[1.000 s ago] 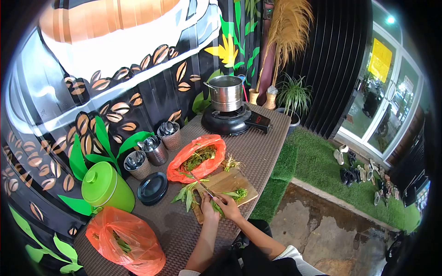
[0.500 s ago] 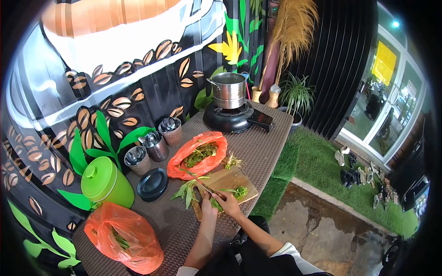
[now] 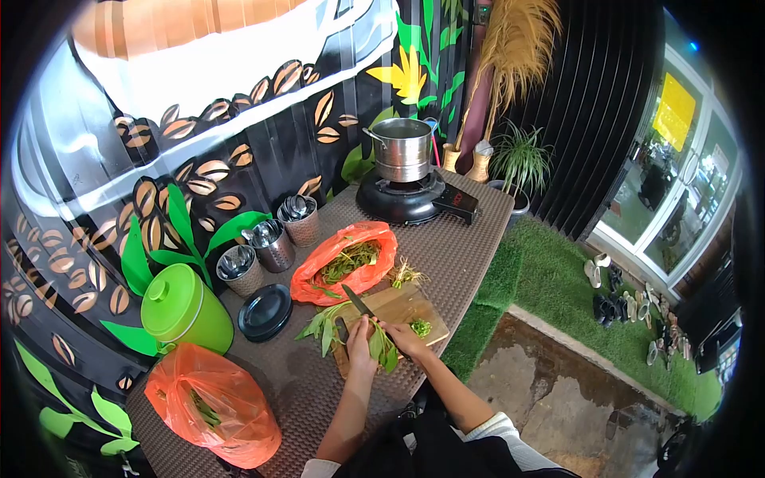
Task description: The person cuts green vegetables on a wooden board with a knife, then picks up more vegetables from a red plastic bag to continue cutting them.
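Over the wooden cutting board, my right hand grips a knife, its dark blade pointing away to the upper left. My left hand is closed beside it on leafy green stems, whose leaves hang between the two hands. More long-leaved greens spread over the board's left side. A small heap of chopped green pieces lies at the right of the board. Just behind the board sits an open red plastic bag with greens inside, beside a bunch of root ends.
A steel pot stands on a black portable stove at the back. Along the wall are cutlery cups, dark stacked plates and a green lidded container. A second red bag occupies the woven table's near left.
The knife has lifted from the greens and now points up and away. My hands have drawn the leafy stems up, so the leaves hang between them. The camera view has shifted slightly.
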The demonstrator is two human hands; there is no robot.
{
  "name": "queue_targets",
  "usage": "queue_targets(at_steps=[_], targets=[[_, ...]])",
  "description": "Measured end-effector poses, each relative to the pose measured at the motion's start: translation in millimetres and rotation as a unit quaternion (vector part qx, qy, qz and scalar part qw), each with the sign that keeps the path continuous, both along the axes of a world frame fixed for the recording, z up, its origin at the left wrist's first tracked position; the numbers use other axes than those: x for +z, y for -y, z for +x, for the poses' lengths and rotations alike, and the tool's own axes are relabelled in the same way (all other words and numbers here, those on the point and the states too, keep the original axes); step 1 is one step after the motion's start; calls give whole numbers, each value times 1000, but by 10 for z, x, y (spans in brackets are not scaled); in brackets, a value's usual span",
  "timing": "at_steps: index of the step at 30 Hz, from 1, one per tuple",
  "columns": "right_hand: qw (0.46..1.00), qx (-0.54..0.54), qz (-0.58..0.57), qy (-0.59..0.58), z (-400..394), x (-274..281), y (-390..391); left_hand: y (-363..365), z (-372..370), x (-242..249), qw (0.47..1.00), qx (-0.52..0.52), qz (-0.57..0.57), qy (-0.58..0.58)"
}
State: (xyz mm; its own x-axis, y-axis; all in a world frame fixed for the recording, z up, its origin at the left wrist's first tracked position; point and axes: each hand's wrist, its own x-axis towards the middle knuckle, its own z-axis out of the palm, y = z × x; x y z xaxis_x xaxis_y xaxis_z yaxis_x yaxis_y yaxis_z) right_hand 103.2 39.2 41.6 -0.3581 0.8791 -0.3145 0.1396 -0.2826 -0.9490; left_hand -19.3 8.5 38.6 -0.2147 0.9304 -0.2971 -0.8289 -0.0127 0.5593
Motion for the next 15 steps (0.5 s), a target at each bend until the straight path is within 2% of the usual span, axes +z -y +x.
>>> queue_targets(at_steps=[3, 5, 7, 9, 11, 12, 15], targets=[[999, 29, 8, 40, 50, 12, 30, 60, 13, 173, 999, -13, -2, -43], [998, -42, 53, -19, 57, 23, 87, 61, 9, 219, 998, -17, 17, -58], [996, -69, 56, -25, 122, 56, 102, 50, -8, 199, 997, -20, 35, -73], [993, -97, 59, -29, 204, 102, 119, 34, -13, 166, 986, 6, 22, -166], [983, -120, 136, -19, 264, 161, 133, 12, -5, 127, 979, 10, 2, -204], [981, -132, 135, -47, 266, 205, 159, 7, 5, 126, 970, 14, -18, -243], [983, -95, 124, -99, 292, 362, 274, -7, 26, 132, 951, 25, 3, -307]])
